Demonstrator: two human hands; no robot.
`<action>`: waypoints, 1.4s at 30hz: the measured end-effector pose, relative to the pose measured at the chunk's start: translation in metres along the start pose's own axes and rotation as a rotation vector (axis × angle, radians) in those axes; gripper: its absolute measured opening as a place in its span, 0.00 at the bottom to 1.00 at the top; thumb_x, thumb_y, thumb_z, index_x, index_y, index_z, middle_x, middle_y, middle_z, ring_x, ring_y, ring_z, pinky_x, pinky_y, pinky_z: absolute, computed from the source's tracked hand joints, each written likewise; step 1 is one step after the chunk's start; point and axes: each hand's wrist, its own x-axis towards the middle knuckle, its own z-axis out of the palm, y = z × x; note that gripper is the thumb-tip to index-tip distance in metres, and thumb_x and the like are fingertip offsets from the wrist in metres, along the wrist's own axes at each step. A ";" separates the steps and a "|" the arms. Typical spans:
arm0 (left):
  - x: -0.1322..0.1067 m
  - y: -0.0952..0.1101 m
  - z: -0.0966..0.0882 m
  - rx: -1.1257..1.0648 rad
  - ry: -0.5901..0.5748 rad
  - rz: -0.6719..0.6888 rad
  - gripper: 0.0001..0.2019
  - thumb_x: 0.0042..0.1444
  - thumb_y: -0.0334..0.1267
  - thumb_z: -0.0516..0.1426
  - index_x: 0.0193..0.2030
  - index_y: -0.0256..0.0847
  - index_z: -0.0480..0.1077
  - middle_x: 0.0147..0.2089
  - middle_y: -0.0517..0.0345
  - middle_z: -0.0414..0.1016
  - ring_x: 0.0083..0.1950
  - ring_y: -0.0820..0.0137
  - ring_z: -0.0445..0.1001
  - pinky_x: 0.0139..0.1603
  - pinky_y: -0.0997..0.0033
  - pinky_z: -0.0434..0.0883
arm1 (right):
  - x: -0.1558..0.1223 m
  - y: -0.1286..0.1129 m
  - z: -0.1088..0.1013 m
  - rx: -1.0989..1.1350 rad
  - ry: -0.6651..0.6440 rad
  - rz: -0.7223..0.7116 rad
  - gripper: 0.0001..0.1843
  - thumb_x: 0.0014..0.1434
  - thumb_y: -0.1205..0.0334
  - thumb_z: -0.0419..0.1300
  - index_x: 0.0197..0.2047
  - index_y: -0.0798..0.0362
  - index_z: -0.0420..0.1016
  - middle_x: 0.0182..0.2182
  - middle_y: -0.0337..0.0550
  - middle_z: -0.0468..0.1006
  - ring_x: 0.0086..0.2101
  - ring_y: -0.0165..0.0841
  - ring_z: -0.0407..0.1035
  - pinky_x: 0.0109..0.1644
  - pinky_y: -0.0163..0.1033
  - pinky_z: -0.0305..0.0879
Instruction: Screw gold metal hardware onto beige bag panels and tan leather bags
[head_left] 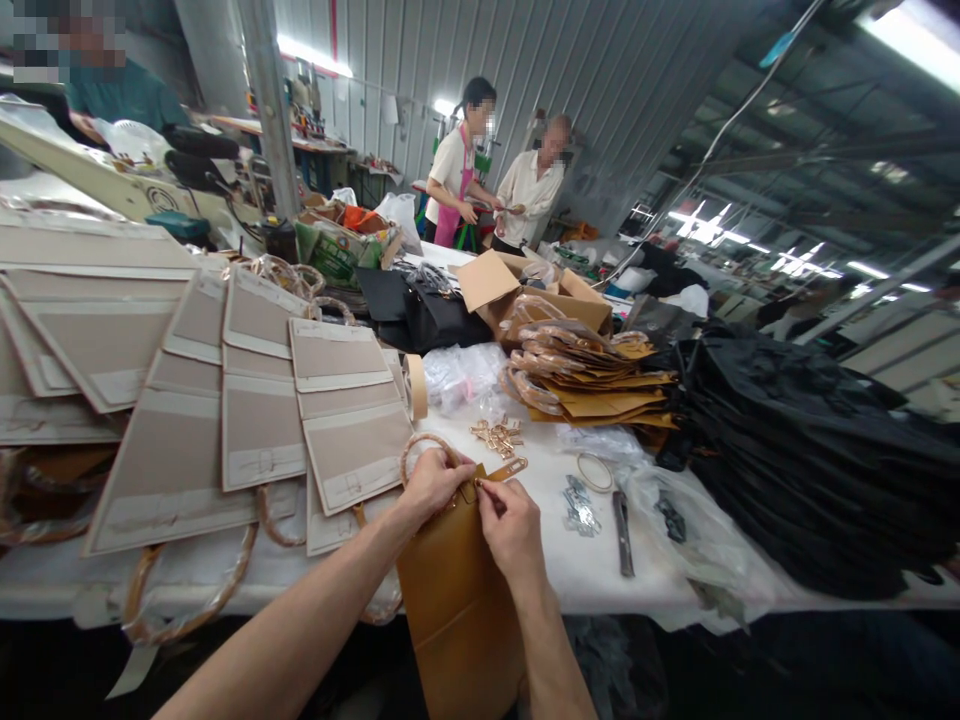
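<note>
Mustard-brown bag (454, 600) at a table's near edge: its flat body hung below and nearer the wearer than both hands, its long axis running from the fingertips back toward the lap. The left hand (436, 478) gripped the top edge between thumb and fingers; the right hand (511, 522) was pinched at the same edge, just beside it, though whether a small fitting also lay between its fingertips could not be told. The two hands were about equally near this edge, where the decisive relation lay: a narrow strap (508, 468) with an elongated slot slanted outward from the right fingertips, away to the right. A round handle (424, 440) arched just beyond the left hand. Right of the right hand lay silver-coloured metal plates (581, 507), a pale ring (595, 472) and a dark hand tool (622, 535); left of the left hand, grey-beige lined bag panels (259, 430) overlapped in rows. Farther out from the hands came a heap of gold-coloured clasps (496, 437), then stacked mustard bags (600, 385), a cardboard box (487, 285) and, farthest, two co-workers standing face to face
</note>
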 end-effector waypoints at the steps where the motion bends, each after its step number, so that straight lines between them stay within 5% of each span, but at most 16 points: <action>1: -0.001 0.000 0.000 0.008 0.002 0.016 0.13 0.55 0.43 0.63 0.39 0.36 0.83 0.33 0.53 0.84 0.36 0.64 0.79 0.36 0.71 0.72 | 0.000 -0.002 0.001 -0.020 -0.003 -0.004 0.13 0.69 0.59 0.58 0.46 0.51 0.84 0.37 0.48 0.78 0.35 0.39 0.75 0.42 0.44 0.75; 7: -0.004 0.002 -0.003 0.051 0.008 0.100 0.14 0.55 0.44 0.62 0.39 0.37 0.84 0.34 0.53 0.84 0.38 0.61 0.80 0.41 0.66 0.72 | -0.010 -0.003 0.016 -0.053 0.099 -0.004 0.15 0.72 0.58 0.55 0.51 0.49 0.84 0.42 0.52 0.80 0.43 0.43 0.76 0.51 0.48 0.73; 12: -0.007 0.007 -0.004 0.060 0.005 0.130 0.18 0.54 0.50 0.65 0.42 0.35 0.83 0.37 0.50 0.85 0.40 0.59 0.82 0.43 0.65 0.73 | -0.022 0.003 0.019 0.149 0.131 0.038 0.18 0.73 0.51 0.55 0.56 0.47 0.82 0.41 0.49 0.79 0.43 0.41 0.75 0.50 0.45 0.75; 16: -0.018 0.025 -0.006 0.047 0.000 0.163 0.22 0.55 0.55 0.65 0.42 0.36 0.81 0.36 0.51 0.84 0.39 0.60 0.80 0.42 0.67 0.73 | -0.030 -0.004 -0.014 0.440 0.105 0.114 0.16 0.71 0.50 0.58 0.53 0.46 0.82 0.42 0.47 0.79 0.35 0.36 0.73 0.38 0.41 0.73; 18: -0.029 0.045 -0.009 -0.013 -0.021 0.169 0.21 0.57 0.57 0.63 0.38 0.37 0.80 0.31 0.54 0.81 0.34 0.65 0.77 0.35 0.70 0.71 | -0.030 -0.006 -0.041 0.571 0.214 0.185 0.16 0.71 0.49 0.58 0.52 0.47 0.81 0.39 0.46 0.79 0.27 0.33 0.68 0.28 0.39 0.66; 21: -0.051 0.084 -0.017 -0.099 -0.058 0.221 0.22 0.58 0.59 0.62 0.36 0.38 0.76 0.25 0.61 0.73 0.26 0.72 0.69 0.27 0.73 0.64 | -0.024 -0.002 -0.087 0.641 0.367 0.225 0.19 0.69 0.45 0.60 0.51 0.49 0.83 0.37 0.49 0.79 0.28 0.34 0.67 0.29 0.40 0.64; 24: -0.070 0.123 -0.027 -0.159 -0.081 0.346 0.23 0.57 0.60 0.64 0.36 0.39 0.75 0.24 0.62 0.72 0.23 0.74 0.66 0.24 0.74 0.63 | -0.016 0.002 -0.126 0.668 0.205 0.268 0.27 0.67 0.37 0.59 0.50 0.51 0.85 0.40 0.54 0.82 0.34 0.39 0.73 0.33 0.42 0.69; 27: -0.081 0.150 -0.031 -0.279 -0.247 0.499 0.24 0.59 0.60 0.63 0.30 0.39 0.75 0.22 0.58 0.75 0.20 0.72 0.70 0.21 0.73 0.66 | -0.011 -0.007 -0.142 0.628 -0.109 0.287 0.35 0.67 0.30 0.54 0.53 0.52 0.85 0.45 0.57 0.84 0.43 0.45 0.77 0.45 0.48 0.74; 31: -0.086 0.175 -0.020 -0.587 -0.551 0.687 0.17 0.68 0.51 0.59 0.33 0.41 0.75 0.16 0.59 0.72 0.17 0.70 0.70 0.18 0.75 0.64 | -0.008 -0.037 -0.131 0.612 -0.449 0.279 0.41 0.66 0.26 0.51 0.62 0.50 0.78 0.52 0.55 0.83 0.54 0.48 0.75 0.60 0.55 0.71; 34: -0.085 0.193 -0.002 -0.877 -0.607 0.805 0.11 0.70 0.44 0.57 0.39 0.42 0.75 0.11 0.67 0.63 0.12 0.75 0.60 0.16 0.78 0.59 | -0.007 -0.056 -0.117 0.729 -0.647 0.234 0.44 0.65 0.24 0.49 0.61 0.53 0.79 0.53 0.54 0.83 0.55 0.49 0.75 0.66 0.59 0.66; 36: -0.082 0.201 0.010 -1.052 -0.604 0.821 0.12 0.71 0.44 0.55 0.39 0.42 0.76 0.10 0.70 0.56 0.12 0.77 0.53 0.19 0.78 0.59 | -0.007 -0.063 -0.110 0.893 -0.657 0.272 0.46 0.62 0.21 0.51 0.57 0.55 0.81 0.51 0.54 0.84 0.54 0.50 0.76 0.68 0.59 0.63; 39: -0.074 0.203 0.022 -1.222 -0.623 0.774 0.16 0.70 0.48 0.56 0.37 0.43 0.79 0.09 0.71 0.48 0.13 0.77 0.50 0.23 0.77 0.62 | -0.006 -0.065 -0.109 1.126 -0.438 0.383 0.47 0.54 0.19 0.59 0.55 0.53 0.81 0.48 0.55 0.85 0.57 0.54 0.74 0.68 0.61 0.63; 42: -0.066 0.194 0.028 -1.278 -0.584 0.681 0.17 0.67 0.53 0.59 0.38 0.43 0.81 0.11 0.67 0.51 0.23 0.72 0.64 0.32 0.74 0.69 | -0.005 -0.066 -0.118 1.203 -0.240 0.415 0.49 0.50 0.18 0.61 0.56 0.52 0.81 0.48 0.57 0.85 0.60 0.58 0.71 0.66 0.64 0.65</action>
